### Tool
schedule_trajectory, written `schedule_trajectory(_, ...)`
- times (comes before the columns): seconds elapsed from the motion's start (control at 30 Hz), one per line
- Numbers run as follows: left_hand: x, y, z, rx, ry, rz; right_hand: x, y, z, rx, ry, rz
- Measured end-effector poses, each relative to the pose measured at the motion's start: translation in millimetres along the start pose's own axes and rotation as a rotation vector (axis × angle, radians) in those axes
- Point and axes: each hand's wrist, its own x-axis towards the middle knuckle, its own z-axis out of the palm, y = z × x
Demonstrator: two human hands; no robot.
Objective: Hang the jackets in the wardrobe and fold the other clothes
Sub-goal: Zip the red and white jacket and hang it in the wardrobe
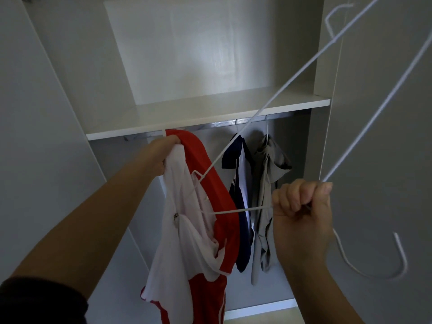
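Wardrobe (70,90) stands open before the person, its pale shelf (187,118) crossing above a metal rail (222,123). A red and white jacket (217,183) dangles at the left end of that rail, just under the shelf edge, bunched at the collar in the left hand (163,155), whose fingers curl tightly around the fabric. Further right on the rail hang a navy jacket (233,150) and, beside it, a grey jacket (264,183). The right hand (301,206) is a closed fist around white wire hangers (243,210), one reaching into the red jacket's lining.
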Motion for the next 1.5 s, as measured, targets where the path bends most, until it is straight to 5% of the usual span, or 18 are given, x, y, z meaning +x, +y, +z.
schedule_trajectory(0.1,-6.2,2.1,6.0,-0.033,-0.035,0.001,4.1,29.3,-7.4,-0.072,0.032,0.064)
schedule_trajectory(0.17,-11.2,11.3,7.0,-0.109,-0.061,0.036,-1.5,57.8,-20.1,-0.323,0.049,0.159)
schedule_trajectory(0.27,-10.5,32.7,-7.0,-0.271,-0.053,0.127,-28.2,88.5,-60.5,-0.75,0.034,0.436)
schedule_trajectory(0.37,-3.6,32.2,-29.1,-0.259,0.01,0.179,-38.5,79.9,-86.5,-0.845,0.021,0.666)
schedule_trajectory(0.5,11.9,4.9,-36.5,-0.113,0.064,0.21,-6.3,54.1,-78.7,-0.908,-0.1,0.542)
schedule_trajectory(0.7,24.4,-31.3,-28.3,0.071,0.046,0.164,3.1,1.4,-77.9,-1.143,-0.383,0.749)
schedule_trajectory(0.87,24.8,-60.6,-15.2,0.031,0.079,0.172,0.5,-33.7,-75.3,-1.232,-0.393,0.56)
schedule_trajectory(1.07,-20.0,-57.7,27.4,0.254,0.081,0.634,3.6,-17.2,-97.7,-1.597,-0.39,0.897)
schedule_trajectory(1.2,-56.0,-68.1,48.9,0.219,-0.061,0.78,27.6,-9.3,-83.7,-1.656,-0.312,0.863)
schedule_trajectory(1.5,-81.4,-138.1,47.3,0.395,-0.593,0.496,54.4,-21.3,-67.5,-1.475,-0.319,0.781)
